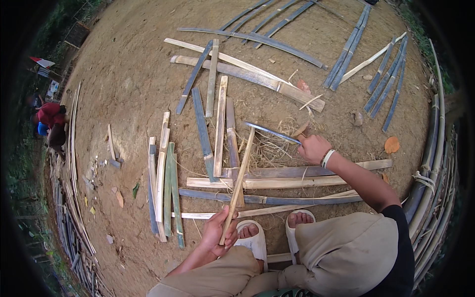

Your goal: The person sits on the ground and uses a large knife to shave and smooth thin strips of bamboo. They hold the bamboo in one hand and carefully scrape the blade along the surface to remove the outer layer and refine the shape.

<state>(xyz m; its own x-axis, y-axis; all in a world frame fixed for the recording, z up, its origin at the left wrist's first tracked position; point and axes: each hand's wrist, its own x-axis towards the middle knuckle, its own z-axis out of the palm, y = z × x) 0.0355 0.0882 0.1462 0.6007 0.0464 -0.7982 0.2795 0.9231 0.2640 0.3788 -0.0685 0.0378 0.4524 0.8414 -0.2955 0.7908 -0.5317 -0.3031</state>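
Note:
My left hand [219, 232] grips the near end of a pale bamboo strip [240, 175] that slants up and away to the right. My right hand [313, 147] holds a long curved knife [272, 132] by its wooden handle; the dark blade points left and its tip meets the strip's far end. Both hands work above a heap of split bamboo slats [277, 184] lying crosswise on the bare earth in front of my feet in white sandals [255, 240]. A bracelet sits on my right wrist.
Many more bamboo slats [220, 99] lie scattered over the dirt ground. A small bundle of slats [166, 183] lies to my left. Long bamboo poles [433, 163] line the right edge, others the left edge. A person in red [49, 116] crouches far left.

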